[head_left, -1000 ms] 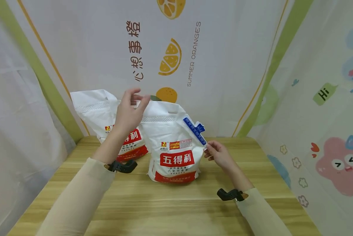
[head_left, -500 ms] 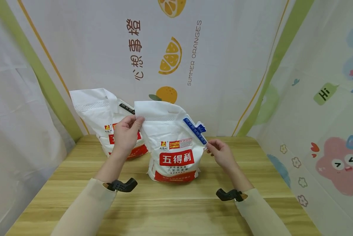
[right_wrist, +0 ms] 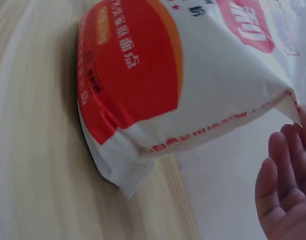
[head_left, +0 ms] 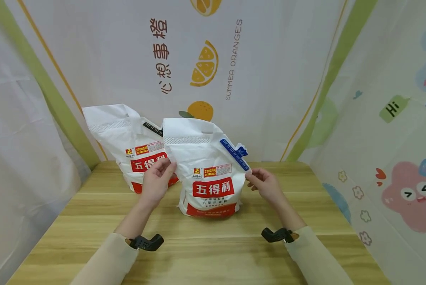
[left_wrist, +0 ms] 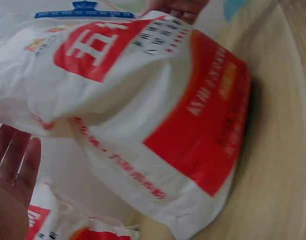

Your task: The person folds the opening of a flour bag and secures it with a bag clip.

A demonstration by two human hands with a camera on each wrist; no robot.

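A white flour bag (head_left: 204, 158) with red panels stands upright on the table. A blue-and-white bag clip (head_left: 233, 154) sits slanted across its upper right corner. My left hand (head_left: 156, 183) pinches the bag's left side edge between thumb and fingers. At the right, my right hand (head_left: 267, 185) pinches the bag's edge just below the lower end of the clip. In the right wrist view, the other fingers (right_wrist: 279, 160) of that hand are loosely bent beside the bag. The left wrist view cuts off part of the left hand (left_wrist: 12, 175).
Behind and to the left stands a second flour bag (head_left: 115, 136), with a black clip (head_left: 152, 128) on its upper right corner. The wooden table (head_left: 213, 253) ends at a printed curtain (head_left: 266, 87). Curtains also hang at both sides.
My left hand has come down from above the bag's top left corner to its left side edge. My right hand stays by the lower end of the blue clip.
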